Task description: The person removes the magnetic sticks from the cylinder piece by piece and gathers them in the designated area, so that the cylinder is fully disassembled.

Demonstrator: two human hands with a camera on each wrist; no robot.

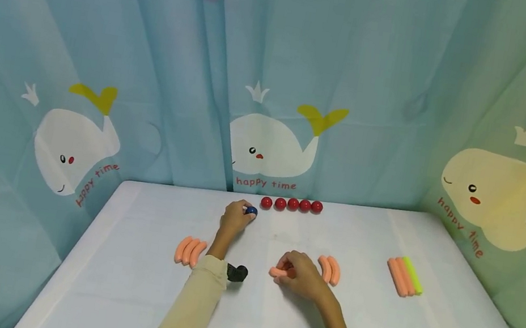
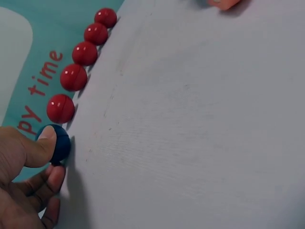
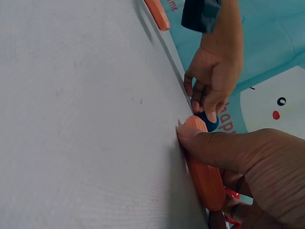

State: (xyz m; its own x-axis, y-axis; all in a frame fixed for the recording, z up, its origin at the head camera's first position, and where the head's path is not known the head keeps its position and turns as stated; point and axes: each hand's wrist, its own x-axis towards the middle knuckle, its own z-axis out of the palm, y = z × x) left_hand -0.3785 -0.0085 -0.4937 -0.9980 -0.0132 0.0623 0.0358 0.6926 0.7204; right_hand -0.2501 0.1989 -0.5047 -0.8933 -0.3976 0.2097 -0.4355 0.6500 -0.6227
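Observation:
My left hand [image 1: 235, 218] pinches a small dark-blue ball [image 2: 61, 143] between thumb and fingers, at the left end of a row of several shiny red balls [image 1: 293, 204] near the table's back edge. In the left wrist view the thumb lies on top of the blue ball, close beside the nearest red one. Nearer the front, my right hand [image 1: 302, 275] grips an orange toy sausage [image 3: 206, 181] with ridged sides, thumb on one side and fingers on the other. Just right of that hand, two curved orange sausages [image 1: 329, 270] lie side by side.
On the left of the white table [image 1: 121, 279], several curved orange sausages [image 1: 187, 250] lie beside my left forearm. Straight orange sticks [image 1: 400, 276] and a yellow-green stick [image 1: 413, 275] lie together at the right. A blue whale-print curtain [image 1: 371, 164] hangs behind the table.

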